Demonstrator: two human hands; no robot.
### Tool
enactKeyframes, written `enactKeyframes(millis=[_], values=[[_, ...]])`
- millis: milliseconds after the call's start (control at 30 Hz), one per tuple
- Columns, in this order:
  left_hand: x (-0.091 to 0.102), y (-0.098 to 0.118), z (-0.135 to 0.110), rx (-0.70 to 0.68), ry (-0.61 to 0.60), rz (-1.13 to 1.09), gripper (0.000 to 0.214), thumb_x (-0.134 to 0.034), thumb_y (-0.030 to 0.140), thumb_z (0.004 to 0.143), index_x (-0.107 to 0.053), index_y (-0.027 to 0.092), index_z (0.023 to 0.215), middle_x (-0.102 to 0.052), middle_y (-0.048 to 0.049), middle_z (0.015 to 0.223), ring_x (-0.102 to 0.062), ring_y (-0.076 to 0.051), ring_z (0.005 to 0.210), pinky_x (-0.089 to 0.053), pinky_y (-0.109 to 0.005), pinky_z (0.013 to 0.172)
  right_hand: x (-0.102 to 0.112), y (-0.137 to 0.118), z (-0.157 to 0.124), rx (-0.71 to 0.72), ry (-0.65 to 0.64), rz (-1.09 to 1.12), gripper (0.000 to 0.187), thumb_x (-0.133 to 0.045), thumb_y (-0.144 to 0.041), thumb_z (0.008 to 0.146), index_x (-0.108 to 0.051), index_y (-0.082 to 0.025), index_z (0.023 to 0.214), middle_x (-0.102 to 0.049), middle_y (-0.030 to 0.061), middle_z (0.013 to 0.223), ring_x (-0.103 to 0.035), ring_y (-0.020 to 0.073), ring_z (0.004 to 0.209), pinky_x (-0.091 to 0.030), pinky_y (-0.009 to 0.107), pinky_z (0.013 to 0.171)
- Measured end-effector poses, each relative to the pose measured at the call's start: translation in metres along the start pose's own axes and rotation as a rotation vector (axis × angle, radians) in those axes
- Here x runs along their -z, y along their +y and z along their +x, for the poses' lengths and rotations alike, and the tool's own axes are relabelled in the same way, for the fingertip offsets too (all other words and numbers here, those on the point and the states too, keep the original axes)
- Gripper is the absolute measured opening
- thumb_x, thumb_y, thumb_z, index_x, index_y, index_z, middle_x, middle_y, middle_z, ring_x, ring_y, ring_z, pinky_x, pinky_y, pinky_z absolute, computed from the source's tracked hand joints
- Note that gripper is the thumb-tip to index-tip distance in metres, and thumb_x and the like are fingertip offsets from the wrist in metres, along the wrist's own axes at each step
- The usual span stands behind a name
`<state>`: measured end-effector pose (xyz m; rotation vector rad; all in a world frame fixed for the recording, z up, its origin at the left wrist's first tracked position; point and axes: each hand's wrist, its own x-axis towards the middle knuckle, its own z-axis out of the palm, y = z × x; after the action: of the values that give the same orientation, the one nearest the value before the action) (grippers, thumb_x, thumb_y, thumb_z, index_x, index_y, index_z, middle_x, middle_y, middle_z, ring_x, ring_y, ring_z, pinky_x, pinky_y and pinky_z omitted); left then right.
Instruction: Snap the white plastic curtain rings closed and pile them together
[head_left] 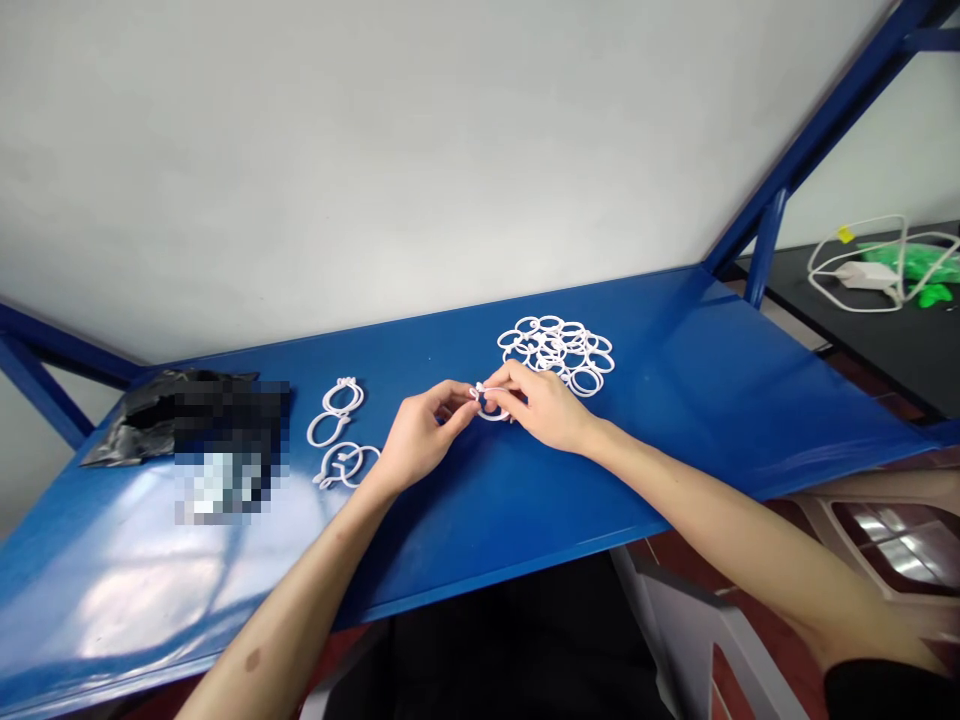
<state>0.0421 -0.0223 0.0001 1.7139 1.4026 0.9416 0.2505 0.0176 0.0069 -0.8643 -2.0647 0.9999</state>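
Note:
Near the middle of the table, my left hand [429, 432] and my right hand [546, 405] meet at a white ring [493, 414] with a small clasp-like part on its upper side. Fingertips of both hands pinch it around that part, and the right fingers hide some of the ring. Behind my right hand lies a pile of similar white rings [555, 345], overlapping each other. To the left of my left hand are several more white rings [328, 428], some touching; my left forearm partly covers the nearest ones.
The blue table [465, 540] stands against a pale wall. A black plastic bag [142, 415] lies at its left end, partly pixelated. Blue frame bars [810, 130] rise at the right. Beyond them, a dark surface holds a white cable with an adapter [870, 277] and green plastic [911, 262].

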Motion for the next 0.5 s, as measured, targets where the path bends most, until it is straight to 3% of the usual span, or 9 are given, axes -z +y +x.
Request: enactKeyframes(millis=[167, 333, 500], values=[[-0.0008, 0.0005, -0.0003, 0.056, 0.014, -0.037, 0.035, -0.062, 0.052, 0.091, -0.07, 0.019, 0.101, -0.075, -0.004, 0.087, -0.068, -0.016, 0.073, -0.054, -0.028, 0.07, 0.0028, -0.0005, -0.0002, 0.08, -0.005, -0.084, 0.017, -0.058, -0.031, 0.101, -0.072, -0.024, 0.109, -0.077, 0.0011, 0.096, -0.07, 0.0136, 0.077, -0.052, 0.027, 0.069], [0.0009, 0.0027, -0.0003, 0.041, 0.062, -0.05, 0.033, -0.063, 0.05, 0.09, -0.071, 0.019, 0.096, -0.076, -0.0042, 0.082, -0.068, -0.016, 0.071, -0.053, -0.028, 0.07, 0.0023, 0.0028, -0.0005, 0.209, 0.042, -0.153, 0.025, -0.055, -0.025, 0.103, -0.076, -0.027, 0.115, -0.074, 0.0017, 0.093, -0.065, 0.0146, 0.079, -0.053, 0.03, 0.073], [0.0034, 0.0071, -0.0041, 0.035, 0.081, 0.032, 0.024, -0.062, 0.041, 0.089, -0.069, 0.02, 0.079, -0.074, -0.0015, 0.071, -0.066, -0.016, 0.065, -0.05, -0.027, 0.067, -0.0019, -0.0004, -0.0045, 0.235, -0.02, -0.15, 0.027, -0.052, -0.025, 0.104, -0.074, -0.026, 0.119, -0.071, 0.0032, 0.093, -0.066, 0.0165, 0.086, -0.055, 0.032, 0.078]])
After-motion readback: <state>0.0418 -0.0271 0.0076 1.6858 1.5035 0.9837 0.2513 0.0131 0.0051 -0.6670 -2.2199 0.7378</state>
